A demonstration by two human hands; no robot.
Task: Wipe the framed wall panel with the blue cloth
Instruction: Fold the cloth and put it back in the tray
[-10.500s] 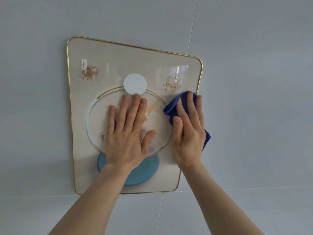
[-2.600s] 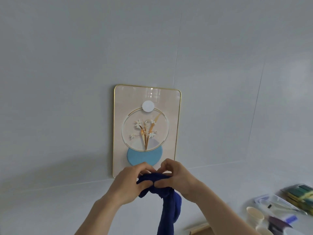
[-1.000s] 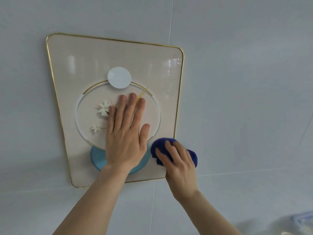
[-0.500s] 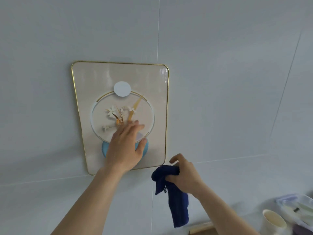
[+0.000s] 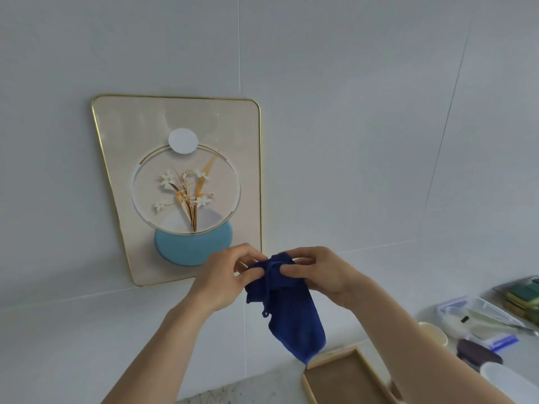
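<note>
The gold-framed rectangular wall panel (image 5: 186,185), printed with white flowers inside a ring above a pale blue disc, is hanging on the grey tiled wall (image 5: 364,112) at about nine to ten o'clock of the view. Its glossy face is showing uncovered, with neither hand touching it. Just below its lower right corner, the left hand (image 5: 221,279) is pinching the top edge of the dark blue terry cloth (image 5: 287,310), its fingers (image 5: 250,274) curling in against the thumb. The cloth is hanging down from this grip in mid-air, its tail dangling above the shallow wooden tray (image 5: 344,377) on the speckled bench (image 5: 233,392) at five o'clock. The right hand (image 5: 323,275) is gripping the same top edge from the other side, fingers pressing the fabric against the thumb. At three to four o'clock, a cream paper cup (image 5: 434,333) and a clear plastic container (image 5: 478,319) are sitting on the bench.
</note>
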